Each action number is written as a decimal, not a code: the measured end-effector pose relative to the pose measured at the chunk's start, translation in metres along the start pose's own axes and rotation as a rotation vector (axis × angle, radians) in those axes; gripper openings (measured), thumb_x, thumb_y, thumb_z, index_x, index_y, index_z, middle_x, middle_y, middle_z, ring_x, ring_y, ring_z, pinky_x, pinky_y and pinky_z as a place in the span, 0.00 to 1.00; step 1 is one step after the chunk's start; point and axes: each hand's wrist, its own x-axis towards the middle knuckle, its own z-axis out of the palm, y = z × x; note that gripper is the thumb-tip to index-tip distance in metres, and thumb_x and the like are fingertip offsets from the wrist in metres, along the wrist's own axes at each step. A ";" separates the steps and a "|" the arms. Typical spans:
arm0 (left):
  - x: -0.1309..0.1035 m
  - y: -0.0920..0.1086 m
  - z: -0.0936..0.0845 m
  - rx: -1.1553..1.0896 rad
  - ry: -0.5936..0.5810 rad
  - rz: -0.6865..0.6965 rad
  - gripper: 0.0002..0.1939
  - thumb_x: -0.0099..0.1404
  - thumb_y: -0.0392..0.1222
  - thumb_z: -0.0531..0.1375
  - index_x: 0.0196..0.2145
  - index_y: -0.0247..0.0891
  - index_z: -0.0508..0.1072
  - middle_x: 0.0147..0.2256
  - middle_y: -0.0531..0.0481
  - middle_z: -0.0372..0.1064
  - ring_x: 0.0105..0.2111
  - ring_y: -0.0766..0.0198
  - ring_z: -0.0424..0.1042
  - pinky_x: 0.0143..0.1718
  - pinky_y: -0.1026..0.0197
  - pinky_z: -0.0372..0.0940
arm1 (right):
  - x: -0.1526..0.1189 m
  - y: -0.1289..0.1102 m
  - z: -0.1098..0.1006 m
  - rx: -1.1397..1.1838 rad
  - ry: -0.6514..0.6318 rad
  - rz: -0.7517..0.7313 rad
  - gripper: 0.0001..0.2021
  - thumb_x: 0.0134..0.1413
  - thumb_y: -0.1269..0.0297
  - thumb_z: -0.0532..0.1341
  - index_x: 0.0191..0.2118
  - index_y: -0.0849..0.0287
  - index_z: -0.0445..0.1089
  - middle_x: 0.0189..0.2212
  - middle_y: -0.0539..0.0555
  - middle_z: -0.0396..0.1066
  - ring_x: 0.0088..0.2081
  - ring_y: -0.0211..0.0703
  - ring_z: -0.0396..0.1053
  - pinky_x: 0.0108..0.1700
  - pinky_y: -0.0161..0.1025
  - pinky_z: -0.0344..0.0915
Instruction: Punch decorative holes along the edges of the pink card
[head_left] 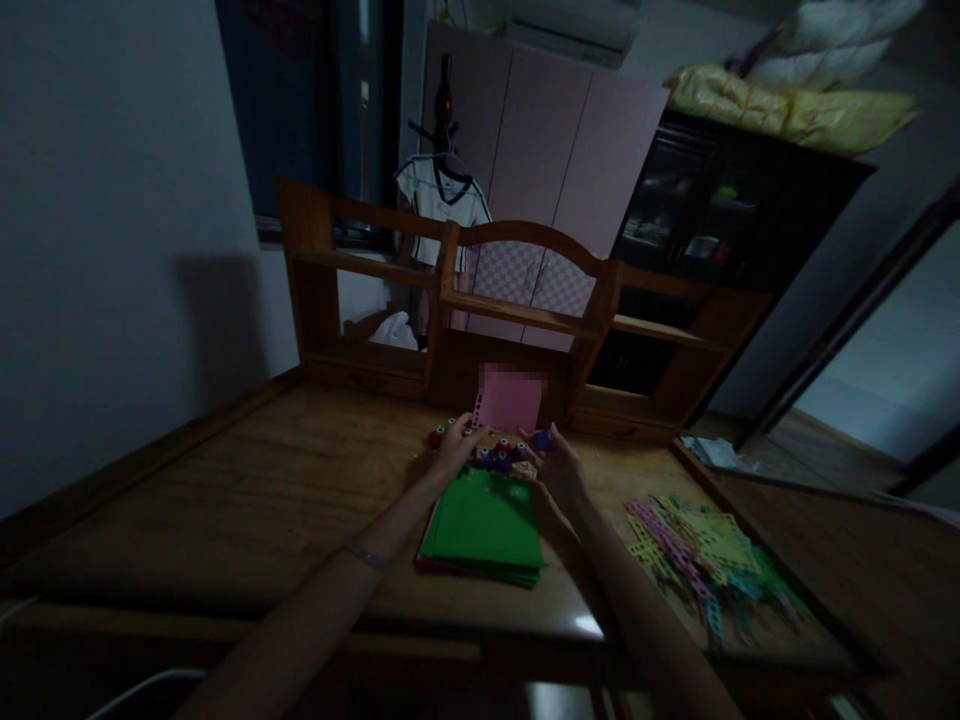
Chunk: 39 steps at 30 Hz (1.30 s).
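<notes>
the person's hands are apart, both over the far middle of the wooden table (300, 470). the left hand (454, 447) appears to pinch the lower left corner of a pink sheet (510, 402), which stands up beyond the fingers with dark holes along its left edge. the right hand (561, 468), near the sheet's lower right corner, seems to grip a small purple piece (541, 440) between thumb and finger. small red and blue pieces (504, 453) lie clustered between the hands. nearer, a stack of green sheets (484, 525) lies flat, with pinkish edges showing under its left side. on the right, well apart, is a loose heap of coloured strips (697, 545), many with holes. the pink sheet looks partway worked: its left edge is holed, yet it remains in hand; how much of the stack is left untreated cannot be told.
</notes>
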 end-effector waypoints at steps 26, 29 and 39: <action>-0.004 -0.002 0.002 0.042 -0.090 -0.053 0.15 0.50 0.46 0.65 0.32 0.32 0.75 0.26 0.47 0.74 0.22 0.65 0.69 0.22 0.67 0.62 | 0.000 0.003 0.005 0.025 -0.062 -0.143 0.13 0.48 0.50 0.65 0.26 0.55 0.72 0.31 0.50 0.75 0.50 0.53 0.68 0.56 0.50 0.59; -0.003 -0.003 0.002 0.064 -0.089 -0.046 0.14 0.50 0.46 0.65 0.32 0.32 0.76 0.24 0.48 0.73 0.22 0.65 0.69 0.22 0.66 0.61 | 0.000 0.003 0.006 0.017 -0.050 -0.132 0.14 0.48 0.50 0.65 0.26 0.55 0.72 0.31 0.50 0.75 0.50 0.54 0.68 0.55 0.50 0.60; -0.002 -0.004 0.003 0.027 -0.040 -0.036 0.17 0.48 0.44 0.66 0.36 0.34 0.77 0.34 0.46 0.76 0.34 0.59 0.74 0.37 0.60 0.66 | 0.001 0.002 0.006 0.021 -0.030 -0.145 0.13 0.48 0.51 0.65 0.26 0.55 0.72 0.30 0.50 0.75 0.49 0.53 0.69 0.54 0.49 0.61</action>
